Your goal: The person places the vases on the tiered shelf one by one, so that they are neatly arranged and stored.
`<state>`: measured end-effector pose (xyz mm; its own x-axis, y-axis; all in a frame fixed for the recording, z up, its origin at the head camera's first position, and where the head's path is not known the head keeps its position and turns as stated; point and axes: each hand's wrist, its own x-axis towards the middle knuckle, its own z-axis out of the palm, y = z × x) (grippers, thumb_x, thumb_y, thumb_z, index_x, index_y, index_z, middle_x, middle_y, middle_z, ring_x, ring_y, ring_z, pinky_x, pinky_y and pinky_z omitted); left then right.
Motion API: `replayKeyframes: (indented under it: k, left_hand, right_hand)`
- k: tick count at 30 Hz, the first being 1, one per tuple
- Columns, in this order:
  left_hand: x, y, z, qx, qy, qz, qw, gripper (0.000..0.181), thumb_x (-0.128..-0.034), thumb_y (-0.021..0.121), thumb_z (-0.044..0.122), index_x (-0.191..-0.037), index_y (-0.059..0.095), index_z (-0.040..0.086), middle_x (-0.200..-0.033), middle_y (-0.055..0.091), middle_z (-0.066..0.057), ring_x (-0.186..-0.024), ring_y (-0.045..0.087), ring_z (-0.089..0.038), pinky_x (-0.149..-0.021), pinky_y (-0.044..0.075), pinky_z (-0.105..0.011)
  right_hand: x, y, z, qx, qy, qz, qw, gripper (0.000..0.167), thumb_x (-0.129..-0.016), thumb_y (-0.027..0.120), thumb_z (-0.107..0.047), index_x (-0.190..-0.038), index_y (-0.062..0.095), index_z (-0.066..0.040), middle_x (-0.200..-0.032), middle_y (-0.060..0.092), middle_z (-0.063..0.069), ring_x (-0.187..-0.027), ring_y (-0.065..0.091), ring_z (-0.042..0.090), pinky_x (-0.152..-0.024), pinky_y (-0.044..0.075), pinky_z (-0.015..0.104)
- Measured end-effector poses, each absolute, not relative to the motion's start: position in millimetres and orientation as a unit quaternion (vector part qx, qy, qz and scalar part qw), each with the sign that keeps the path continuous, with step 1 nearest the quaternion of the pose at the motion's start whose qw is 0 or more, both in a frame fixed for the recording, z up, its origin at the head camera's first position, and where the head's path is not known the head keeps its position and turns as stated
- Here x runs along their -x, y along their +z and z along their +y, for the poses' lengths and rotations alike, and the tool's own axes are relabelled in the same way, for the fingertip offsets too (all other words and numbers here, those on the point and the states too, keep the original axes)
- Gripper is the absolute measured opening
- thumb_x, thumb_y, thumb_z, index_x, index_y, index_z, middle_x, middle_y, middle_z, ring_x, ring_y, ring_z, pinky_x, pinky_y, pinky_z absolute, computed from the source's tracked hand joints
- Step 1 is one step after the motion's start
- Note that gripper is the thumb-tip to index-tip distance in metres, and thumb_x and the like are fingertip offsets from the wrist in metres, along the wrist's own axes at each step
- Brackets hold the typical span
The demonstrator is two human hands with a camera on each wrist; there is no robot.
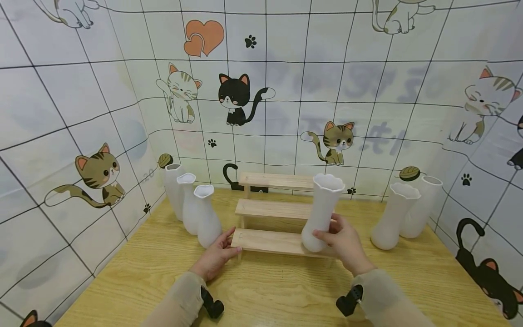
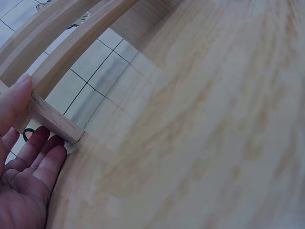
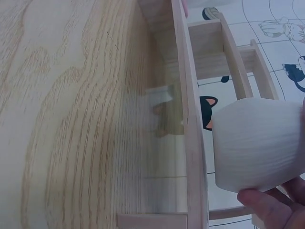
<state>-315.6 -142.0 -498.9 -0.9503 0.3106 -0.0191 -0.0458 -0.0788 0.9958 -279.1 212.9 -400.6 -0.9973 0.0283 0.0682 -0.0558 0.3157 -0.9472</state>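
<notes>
Vase (image 1: 320,213) at lowest step (image 1: 269,240) of stand (image 1: 273,209).
Right hand (image 1: 345,241) grasps vase; left hand (image 1: 216,256) grips stand's left end.

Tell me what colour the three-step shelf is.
The three-step shelf is a pale, yellowish wood colour; the head view shows it best.

head: high, forward-down | wrist cams: low, close, tilted, facing wooden stand (image 1: 269,240) | all three share it

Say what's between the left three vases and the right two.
The head view shows the wooden stand, the left hand at its corner and the right hand gripping another vase.
</notes>
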Motion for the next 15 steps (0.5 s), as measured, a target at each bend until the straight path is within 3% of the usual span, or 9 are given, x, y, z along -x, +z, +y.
replayKeyframes:
  k: [15]
  left_hand:
    - [315.5, -498.9, -142.6, -0.100, 0.725, 0.670, 0.123, 0.081, -0.0913, 0.067, 0.011, -0.154, 0.017, 0.013, -0.135, 0.042, -0.020, -0.110, 0.051, -0.018, -0.092, 0.043, -0.028]
  right_hand:
    - [279.9, -401.1, 195.5, -0.018, 0.585, -0.810, 0.032, 0.077, -0.082, 0.078, -0.031, -0.143, 0.037, -0.008, -0.134, 0.052, 0.020, -0.123, 0.049, 0.034, -0.100, 0.039, 0.054]
